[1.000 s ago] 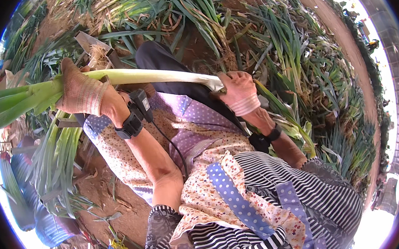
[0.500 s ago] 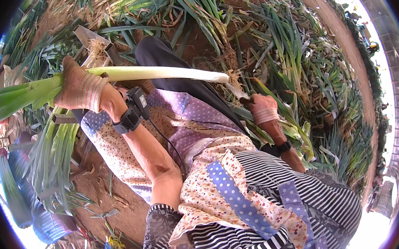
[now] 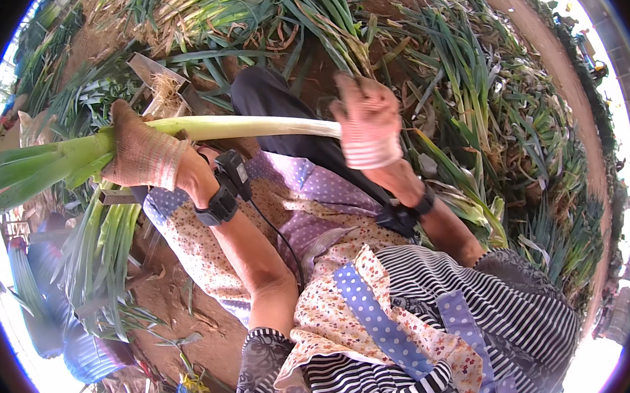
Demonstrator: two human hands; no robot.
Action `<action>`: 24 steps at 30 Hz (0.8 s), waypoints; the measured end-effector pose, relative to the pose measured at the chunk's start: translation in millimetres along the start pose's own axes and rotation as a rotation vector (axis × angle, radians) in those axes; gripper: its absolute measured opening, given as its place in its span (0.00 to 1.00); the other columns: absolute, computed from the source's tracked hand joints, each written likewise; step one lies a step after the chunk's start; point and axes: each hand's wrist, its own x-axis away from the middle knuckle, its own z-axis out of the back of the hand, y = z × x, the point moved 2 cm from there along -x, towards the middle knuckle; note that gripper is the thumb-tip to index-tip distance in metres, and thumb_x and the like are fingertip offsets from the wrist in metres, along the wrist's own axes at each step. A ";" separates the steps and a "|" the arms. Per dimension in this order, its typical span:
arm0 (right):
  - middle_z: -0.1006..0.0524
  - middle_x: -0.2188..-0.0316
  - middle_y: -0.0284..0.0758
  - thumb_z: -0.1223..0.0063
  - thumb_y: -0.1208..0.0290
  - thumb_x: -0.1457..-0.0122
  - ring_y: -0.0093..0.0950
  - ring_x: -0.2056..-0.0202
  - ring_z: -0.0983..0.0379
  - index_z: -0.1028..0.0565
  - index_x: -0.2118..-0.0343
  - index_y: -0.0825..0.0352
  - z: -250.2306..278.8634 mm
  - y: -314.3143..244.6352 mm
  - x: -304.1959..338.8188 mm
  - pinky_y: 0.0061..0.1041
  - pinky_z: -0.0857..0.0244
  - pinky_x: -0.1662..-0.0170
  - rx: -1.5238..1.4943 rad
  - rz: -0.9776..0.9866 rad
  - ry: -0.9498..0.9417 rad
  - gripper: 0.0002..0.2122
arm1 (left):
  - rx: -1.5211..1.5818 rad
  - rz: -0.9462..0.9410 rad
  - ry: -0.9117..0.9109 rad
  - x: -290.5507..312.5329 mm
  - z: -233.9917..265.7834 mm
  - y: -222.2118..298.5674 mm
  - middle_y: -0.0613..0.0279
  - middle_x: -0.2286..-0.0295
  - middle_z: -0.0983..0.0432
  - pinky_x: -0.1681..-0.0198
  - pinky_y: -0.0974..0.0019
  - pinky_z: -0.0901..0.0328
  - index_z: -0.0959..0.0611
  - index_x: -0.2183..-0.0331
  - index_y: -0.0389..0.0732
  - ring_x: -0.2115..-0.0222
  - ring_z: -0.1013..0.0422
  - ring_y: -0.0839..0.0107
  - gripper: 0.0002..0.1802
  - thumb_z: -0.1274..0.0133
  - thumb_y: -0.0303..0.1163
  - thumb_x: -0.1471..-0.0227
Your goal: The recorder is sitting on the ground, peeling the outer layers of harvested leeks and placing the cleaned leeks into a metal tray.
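My left hand (image 3: 140,150), in a striped knit glove, is closed round a long leek (image 3: 244,125) where its green leaves begin. The leek lies nearly level across my lap, leaves to the left and white shaft to the right. My gloved right hand (image 3: 369,120) is at the shaft's right end and covers the root end. Its fingers point away from me and are smeared by motion, so their grip cannot be made out.
A bundle of leeks (image 3: 99,248) hangs over a support on my left, its roots (image 3: 165,90) beside a metal piece (image 3: 147,68). Piles of leeks (image 3: 459,62) and stripped leaves (image 3: 537,137) cover the ground ahead and right. Blue ribbed containers (image 3: 85,351) stand at left.
My right hand has moved up and left from beside the root end to over it, hiding the roots. My left hand and the leek have shifted slightly right and nearer.
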 end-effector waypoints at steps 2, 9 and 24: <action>0.33 0.73 0.31 0.47 0.73 0.53 0.30 0.68 0.33 0.30 0.63 0.62 -33.7 -17.2 -17.2 0.32 0.33 0.69 0.060 0.072 0.042 0.13 | -0.003 0.010 -0.022 5.4 -3.6 2.0 0.57 0.83 0.28 0.95 0.71 0.42 0.30 0.68 0.33 0.88 0.31 0.69 0.21 0.37 0.29 0.63; 0.33 0.69 0.35 0.49 0.76 0.56 0.30 0.64 0.33 0.34 0.63 0.63 -92.5 -0.5 -45.0 0.32 0.38 0.67 0.200 -0.114 -0.412 0.14 | 0.009 -0.017 -0.056 -2.3 4.3 -10.4 0.59 0.82 0.29 0.92 0.69 0.42 0.31 0.66 0.36 0.87 0.33 0.70 0.20 0.39 0.27 0.60; 0.24 0.63 0.40 0.39 0.64 0.55 0.40 0.59 0.29 0.27 0.59 0.58 -21.7 35.5 -16.6 0.37 0.35 0.55 -0.104 -0.412 -0.291 0.18 | 0.261 0.142 -0.227 9.8 -1.3 5.6 0.62 0.83 0.33 0.83 0.74 0.36 0.34 0.56 0.35 0.85 0.35 0.76 0.25 0.42 0.23 0.56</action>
